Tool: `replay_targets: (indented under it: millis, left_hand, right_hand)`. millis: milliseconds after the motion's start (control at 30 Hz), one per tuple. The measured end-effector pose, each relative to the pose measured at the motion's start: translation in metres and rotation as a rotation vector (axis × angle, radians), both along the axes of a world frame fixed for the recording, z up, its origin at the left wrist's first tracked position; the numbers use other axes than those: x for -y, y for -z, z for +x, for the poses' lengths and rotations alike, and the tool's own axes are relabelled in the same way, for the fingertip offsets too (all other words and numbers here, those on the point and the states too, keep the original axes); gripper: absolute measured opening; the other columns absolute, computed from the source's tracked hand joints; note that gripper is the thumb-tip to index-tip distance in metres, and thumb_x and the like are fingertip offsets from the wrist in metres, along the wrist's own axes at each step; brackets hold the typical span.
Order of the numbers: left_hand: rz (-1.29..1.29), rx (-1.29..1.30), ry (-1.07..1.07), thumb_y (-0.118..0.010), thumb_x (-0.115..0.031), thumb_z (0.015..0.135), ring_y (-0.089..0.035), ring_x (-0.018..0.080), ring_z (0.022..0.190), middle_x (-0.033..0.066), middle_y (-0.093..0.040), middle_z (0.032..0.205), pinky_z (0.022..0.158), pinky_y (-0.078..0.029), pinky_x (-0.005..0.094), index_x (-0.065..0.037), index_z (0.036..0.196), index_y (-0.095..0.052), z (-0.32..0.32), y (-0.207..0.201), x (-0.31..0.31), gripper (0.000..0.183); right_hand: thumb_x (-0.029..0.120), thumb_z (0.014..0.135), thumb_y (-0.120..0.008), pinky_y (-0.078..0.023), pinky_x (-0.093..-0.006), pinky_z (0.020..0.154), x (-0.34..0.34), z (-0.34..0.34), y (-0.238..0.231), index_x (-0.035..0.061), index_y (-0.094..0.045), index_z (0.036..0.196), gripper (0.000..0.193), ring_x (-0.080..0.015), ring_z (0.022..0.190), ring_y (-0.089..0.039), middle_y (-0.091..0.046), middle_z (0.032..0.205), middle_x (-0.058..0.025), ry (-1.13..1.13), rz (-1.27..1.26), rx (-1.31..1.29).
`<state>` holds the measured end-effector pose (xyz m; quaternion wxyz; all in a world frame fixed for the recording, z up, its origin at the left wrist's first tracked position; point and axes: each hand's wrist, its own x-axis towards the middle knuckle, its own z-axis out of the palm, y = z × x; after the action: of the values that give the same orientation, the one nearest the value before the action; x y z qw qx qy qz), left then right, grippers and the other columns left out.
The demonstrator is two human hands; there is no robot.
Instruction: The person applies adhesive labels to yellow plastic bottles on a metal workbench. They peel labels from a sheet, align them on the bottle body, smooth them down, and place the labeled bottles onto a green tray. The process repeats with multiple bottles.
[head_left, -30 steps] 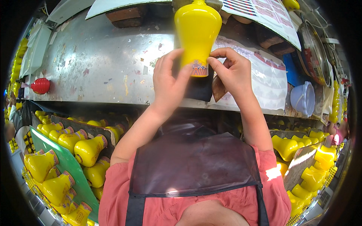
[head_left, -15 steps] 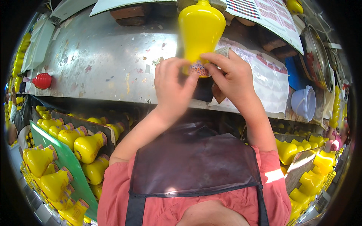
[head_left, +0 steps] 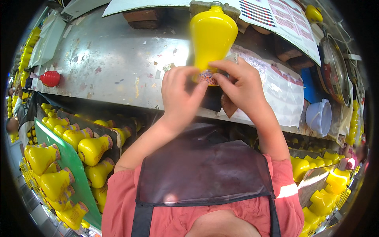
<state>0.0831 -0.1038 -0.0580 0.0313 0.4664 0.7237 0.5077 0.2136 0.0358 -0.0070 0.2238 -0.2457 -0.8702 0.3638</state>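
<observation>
A glossy yellow vase (head_left: pixel 213 37) lies with its small neck pointing away from me, resting on a rough block at the far end. Its flared foot, nearest me, carries a patterned blue-and-red decal band (head_left: pixel 207 77). My left hand (head_left: pixel 179 91) curls at the left side of the foot, thumb and fingertips against it. On the right side, the index finger and thumb of my right hand (head_left: pixel 241 81) press at the edge of the band. Both hands are closed round the foot, and my fingers partly hide it.
A metal bench (head_left: pixel 114 59) stretches ahead. Printed decal sheets (head_left: pixel 262 15) lie on a raised board, and a white sheet (head_left: pixel 276 94) lies at right beside a pale blue bucket (head_left: pixel 319 117). A red bottle (head_left: pixel 50 78) stands at left. Yellow vases (head_left: pixel 94 150) fill racks on both sides.
The whole view has shifted slightly, so the bench and vase sit a little lower and further right. Both hands keep to the vase's foot, with only small finger movement.
</observation>
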Motion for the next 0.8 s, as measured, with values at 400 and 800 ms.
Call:
replay_targets:
  millis: [400,800]
  left_hand:
    - [-0.009,-0.039,0.017,-0.079,-0.010,0.086,-0.060,0.0289,0.101,0.0105,-0.064,0.103,0.092,-0.046,0.0384,-0.005,0.097,-0.066,0.000,-0.004,-0.001,0.018]
    - [0.053,-0.120,0.021,-0.082,-0.015,0.080,-0.061,0.0302,0.097,0.0071,-0.066,0.101,0.092,-0.043,0.0421,-0.009,0.093,-0.067,0.000,-0.018,-0.007,0.020]
  right_hand:
    - [0.009,0.083,-0.079,-0.050,-0.0357,0.063,-0.008,0.002,-0.009,0.0184,-0.076,0.116,0.034,-0.0227,0.067,-0.061,-0.063,0.090,-0.0111,-0.112,0.147,0.035]
    - [0.007,0.085,-0.077,-0.049,-0.0334,0.059,-0.021,-0.003,-0.004,0.0073,-0.073,0.093,0.009,-0.0210,0.068,-0.065,-0.064,0.091,-0.0092,-0.223,0.032,-0.044]
